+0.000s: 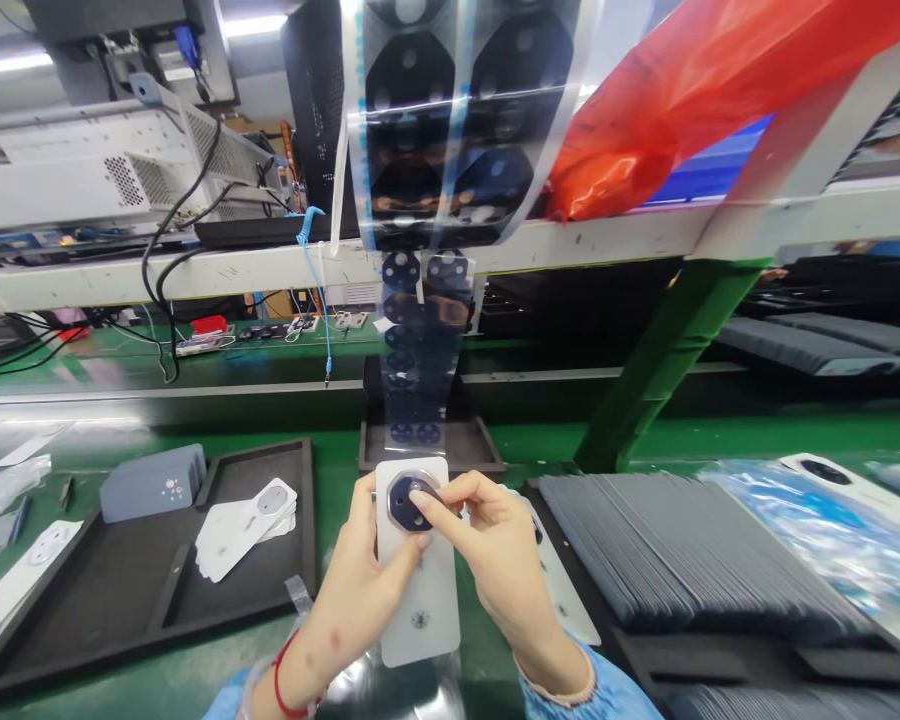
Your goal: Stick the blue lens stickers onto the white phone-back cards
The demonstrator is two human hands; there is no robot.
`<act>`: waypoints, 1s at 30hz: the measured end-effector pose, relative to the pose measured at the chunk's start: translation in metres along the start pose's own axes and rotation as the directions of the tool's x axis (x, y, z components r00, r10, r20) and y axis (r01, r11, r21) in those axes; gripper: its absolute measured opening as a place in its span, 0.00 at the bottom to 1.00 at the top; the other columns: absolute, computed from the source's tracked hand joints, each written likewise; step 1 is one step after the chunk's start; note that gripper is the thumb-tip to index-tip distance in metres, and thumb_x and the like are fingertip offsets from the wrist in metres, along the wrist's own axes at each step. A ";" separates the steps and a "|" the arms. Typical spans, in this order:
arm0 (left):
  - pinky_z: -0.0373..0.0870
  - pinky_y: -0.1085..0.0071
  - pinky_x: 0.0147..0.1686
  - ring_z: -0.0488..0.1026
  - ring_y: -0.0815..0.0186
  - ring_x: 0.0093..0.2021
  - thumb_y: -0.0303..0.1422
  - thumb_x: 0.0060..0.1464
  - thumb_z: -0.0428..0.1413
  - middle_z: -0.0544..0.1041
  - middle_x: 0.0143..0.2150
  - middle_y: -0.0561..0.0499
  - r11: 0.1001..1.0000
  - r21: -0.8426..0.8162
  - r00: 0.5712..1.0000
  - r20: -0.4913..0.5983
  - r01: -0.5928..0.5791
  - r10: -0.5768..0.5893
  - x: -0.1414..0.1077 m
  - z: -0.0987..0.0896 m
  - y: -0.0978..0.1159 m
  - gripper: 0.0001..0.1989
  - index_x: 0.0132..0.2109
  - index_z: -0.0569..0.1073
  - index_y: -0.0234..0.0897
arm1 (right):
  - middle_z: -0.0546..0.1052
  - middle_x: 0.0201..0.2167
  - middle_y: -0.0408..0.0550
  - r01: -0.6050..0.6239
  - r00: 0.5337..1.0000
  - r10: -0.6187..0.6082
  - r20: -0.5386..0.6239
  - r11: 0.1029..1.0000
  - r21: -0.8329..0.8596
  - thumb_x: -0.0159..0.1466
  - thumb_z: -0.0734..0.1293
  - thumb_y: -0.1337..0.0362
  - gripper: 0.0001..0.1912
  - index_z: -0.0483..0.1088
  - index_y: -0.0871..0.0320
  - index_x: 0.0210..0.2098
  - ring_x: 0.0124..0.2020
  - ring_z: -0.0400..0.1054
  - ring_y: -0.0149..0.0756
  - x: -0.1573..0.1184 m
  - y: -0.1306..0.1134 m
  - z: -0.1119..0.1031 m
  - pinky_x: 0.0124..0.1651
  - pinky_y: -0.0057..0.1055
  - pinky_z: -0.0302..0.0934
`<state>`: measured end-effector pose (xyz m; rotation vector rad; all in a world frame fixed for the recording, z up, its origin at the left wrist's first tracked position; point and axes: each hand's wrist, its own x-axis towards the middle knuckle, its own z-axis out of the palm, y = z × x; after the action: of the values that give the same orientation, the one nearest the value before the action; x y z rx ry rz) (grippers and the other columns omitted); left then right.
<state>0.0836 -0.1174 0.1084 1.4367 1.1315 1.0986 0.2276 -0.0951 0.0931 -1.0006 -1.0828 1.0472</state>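
My left hand (371, 570) is closed around the left side of a white phone back cover (420, 640), its thumb lying across the front. Near the upper end of the cover sits a round camera ring with a dark round sticker (401, 502) over it. Thumb and forefinger of my right hand (487, 530) pinch the sticker's right edge, at the ring. Whether the sticker lies flat there cannot be seen. Above the cover hangs a clear strip (420, 350) of similar dark stickers, coming down from a wide roll (450, 120).
On the left, a black tray (112, 590) holds white covers (247, 525) and grey-blue plates (154, 485). A rack of stacked grey panels (667, 540) stands right, beside blue film (802, 530). A green-wrapped post (667, 350), a white shelf beam (255, 270) and hanging cables (157, 260) are ahead.
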 end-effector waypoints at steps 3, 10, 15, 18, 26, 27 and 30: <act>0.73 0.60 0.52 0.79 0.54 0.54 0.35 0.63 0.58 0.78 0.57 0.44 1.000 0.009 1.000 0.000 0.002 -0.002 -0.001 0.000 0.002 0.20 0.58 0.61 0.44 | 0.75 0.24 0.41 0.003 1.000 -0.003 0.004 1.000 -0.002 0.53 0.79 0.54 0.16 0.73 0.55 0.23 0.31 0.66 0.37 0.001 0.000 0.000 0.42 0.37 0.60; 0.74 0.61 0.50 0.77 0.53 0.56 0.37 0.62 0.59 0.77 0.59 0.43 1.000 0.025 1.000 -0.009 0.001 -0.001 -0.003 0.000 0.002 0.22 0.59 0.61 0.44 | 0.74 0.24 0.42 0.002 1.000 -0.002 -0.010 1.000 -0.006 0.52 0.79 0.54 0.16 0.72 0.55 0.22 0.31 0.66 0.38 0.000 -0.002 0.002 0.40 0.37 0.60; 0.74 0.61 0.49 0.79 0.53 0.54 0.38 0.62 0.59 0.77 0.58 0.42 1.000 0.017 1.000 -0.009 0.018 -0.018 -0.003 0.000 0.004 0.22 0.59 0.60 0.43 | 0.75 0.24 0.42 0.004 1.000 -0.004 -0.012 1.000 -0.015 0.52 0.79 0.54 0.16 0.72 0.55 0.22 0.31 0.66 0.38 -0.001 -0.001 0.002 0.40 0.37 0.60; 0.74 0.61 0.49 0.79 0.54 0.52 0.39 0.62 0.59 0.78 0.57 0.43 1.000 0.018 1.000 -0.012 0.024 -0.024 -0.004 0.001 0.005 0.22 0.59 0.61 0.43 | 0.75 0.24 0.42 0.010 1.000 -0.010 -0.022 1.000 -0.014 0.52 0.79 0.54 0.15 0.72 0.55 0.22 0.30 0.67 0.38 -0.002 -0.001 0.003 0.39 0.37 0.61; 0.73 0.62 0.49 0.78 0.57 0.50 0.38 0.64 0.56 0.77 0.56 0.44 0.995 0.082 0.998 -0.016 -0.064 0.066 -0.006 0.002 0.004 0.21 0.61 0.60 0.43 | 0.73 0.23 0.42 0.094 0.992 -0.100 -0.080 0.993 -0.078 0.54 0.78 0.55 0.14 0.72 0.54 0.23 0.28 0.67 0.38 -0.005 -0.003 0.007 0.36 0.36 0.62; 0.73 0.62 0.50 0.78 0.56 0.51 0.38 0.65 0.55 0.76 0.58 0.44 0.994 0.078 0.997 0.001 -0.074 0.074 -0.006 0.001 0.004 0.21 0.61 0.60 0.43 | 0.73 0.24 0.42 0.131 0.985 -0.141 -0.094 0.986 -0.108 0.55 0.78 0.55 0.14 0.73 0.54 0.23 0.28 0.67 0.38 -0.006 -0.003 0.008 0.36 0.36 0.62; 0.72 0.63 0.51 0.76 0.56 0.55 0.40 0.69 0.50 0.74 0.60 0.43 0.997 0.034 0.997 0.036 -0.065 0.064 -0.007 -0.001 0.003 0.18 0.62 0.62 0.43 | 0.74 0.25 0.43 0.297 0.939 -0.326 -0.106 0.928 -0.227 0.58 0.76 0.58 0.11 0.73 0.52 0.25 0.31 0.68 0.40 -0.010 -0.001 0.010 0.37 0.37 0.63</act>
<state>0.0820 -0.1246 0.1104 1.5235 1.0908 1.0990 0.2163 -0.1039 0.0942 -1.0109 -1.2045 0.6035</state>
